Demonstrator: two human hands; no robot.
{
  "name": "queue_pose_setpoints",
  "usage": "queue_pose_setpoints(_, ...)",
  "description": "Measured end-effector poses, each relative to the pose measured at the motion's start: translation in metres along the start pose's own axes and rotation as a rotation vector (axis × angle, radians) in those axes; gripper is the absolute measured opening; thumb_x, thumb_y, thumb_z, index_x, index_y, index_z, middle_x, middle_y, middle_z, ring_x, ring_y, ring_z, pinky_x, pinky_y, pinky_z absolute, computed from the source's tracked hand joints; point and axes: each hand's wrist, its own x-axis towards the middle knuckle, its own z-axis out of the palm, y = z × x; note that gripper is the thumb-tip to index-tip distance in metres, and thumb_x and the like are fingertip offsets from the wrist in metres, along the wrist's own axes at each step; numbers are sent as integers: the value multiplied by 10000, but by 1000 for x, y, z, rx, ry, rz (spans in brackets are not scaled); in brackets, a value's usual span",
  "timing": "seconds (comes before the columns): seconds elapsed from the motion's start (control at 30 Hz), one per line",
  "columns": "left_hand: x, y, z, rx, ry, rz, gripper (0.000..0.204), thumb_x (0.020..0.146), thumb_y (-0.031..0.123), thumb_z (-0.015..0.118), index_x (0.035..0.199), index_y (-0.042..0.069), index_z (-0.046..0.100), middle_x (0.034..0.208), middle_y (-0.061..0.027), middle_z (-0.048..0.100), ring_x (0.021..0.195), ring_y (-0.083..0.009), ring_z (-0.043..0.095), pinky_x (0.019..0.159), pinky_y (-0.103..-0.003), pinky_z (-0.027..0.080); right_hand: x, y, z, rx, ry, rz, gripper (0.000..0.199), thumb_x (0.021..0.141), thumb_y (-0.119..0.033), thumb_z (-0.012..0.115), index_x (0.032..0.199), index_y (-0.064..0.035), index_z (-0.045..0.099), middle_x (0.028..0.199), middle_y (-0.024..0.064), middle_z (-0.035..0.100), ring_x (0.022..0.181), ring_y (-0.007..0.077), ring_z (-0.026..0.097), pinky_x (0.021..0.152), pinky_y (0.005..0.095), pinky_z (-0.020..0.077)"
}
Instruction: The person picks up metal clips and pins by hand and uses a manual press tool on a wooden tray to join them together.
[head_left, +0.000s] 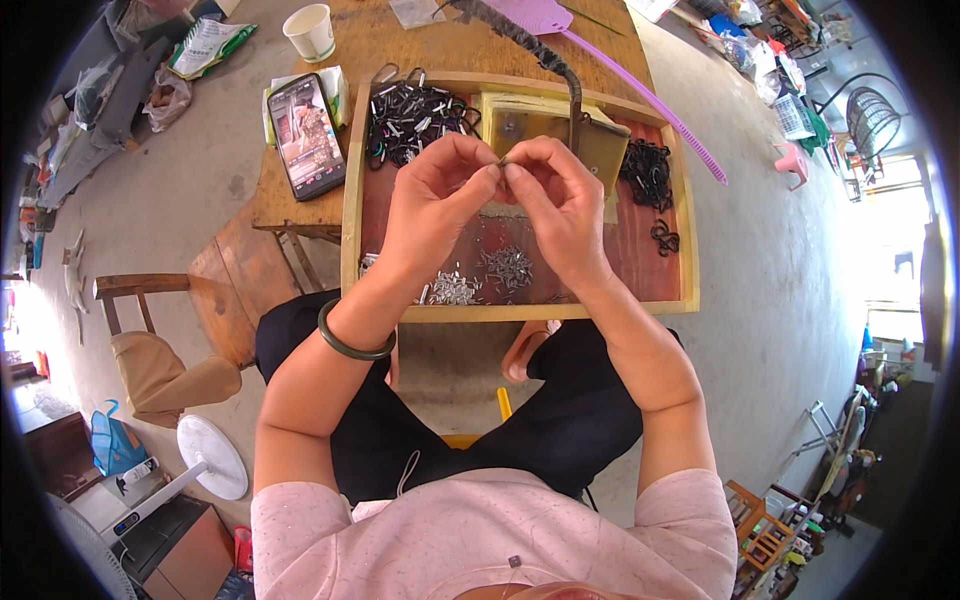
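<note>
My left hand (438, 200) and my right hand (560, 210) meet fingertip to fingertip above the middle of a wood-rimmed tray (560, 309). Thumb and forefinger of each are pinched closed; whatever is between them is too small to make out. Beyond my left hand lies a heap of black elastic loops (410, 115) with silvery bits among them. More black bands (647, 172) are piled to the right of my right hand. Below the hands sit small bright metal pieces (455, 290) and a heap of duller grey ones (508, 267).
A yellowish block (560, 135) stands in the tray behind my hands, with a dark wrapped arm (545, 60) over it. Left of the tray are a phone (306, 135) and a paper cup (309, 35). A purple fly swatter (640, 85) crosses the right rim.
</note>
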Motion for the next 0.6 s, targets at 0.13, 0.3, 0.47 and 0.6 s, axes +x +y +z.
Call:
queue_pose_setpoints(0.13, 1, -2, -2, 134, 48, 35, 89, 967, 44, 685, 1033, 15, 634, 945, 6, 669, 880, -58, 644, 802, -235, 531, 6, -7, -6, -219, 1, -151, 69, 933, -7, 657, 1002, 2, 662, 901, 39, 674, 812, 126, 652, 763, 277, 526)
queue_pose_setpoints(0.3, 1, -9, -5, 239, 42, 52, 99, 948, 62, 710, 1012, 25, 644, 932, 29, 657, 866, -30, 610, 768, -214, 506, 12, -23, -12, -412, -101, -267, 76, 926, 13, 647, 1000, 28, 651, 931, 51, 646, 886, 123, 622, 827, 269, 506)
queue_pose_setpoints(0.47, 1, -8, -2, 287, 68, 74, 97, 923, 45, 724, 989, 23, 656, 919, 28, 661, 840, -32, 604, 738, -223, 501, 10, -22, -12, -457, -91, -247, 49, 929, -2, 658, 970, 26, 660, 899, 51, 650, 874, 120, 618, 828, 271, 500)
queue_pose_setpoints(0.6, -2, 7, 6, 845, 158, 386, 98, 849, 1, 758, 913, 35, 692, 851, -29, 659, 747, -135, 639, 661, -266, 498, 8, -22, -13, -400, -30, -70, 101, 923, -49, 695, 989, 27, 691, 853, 67, 693, 805, 130, 663, 748, 293, 532)
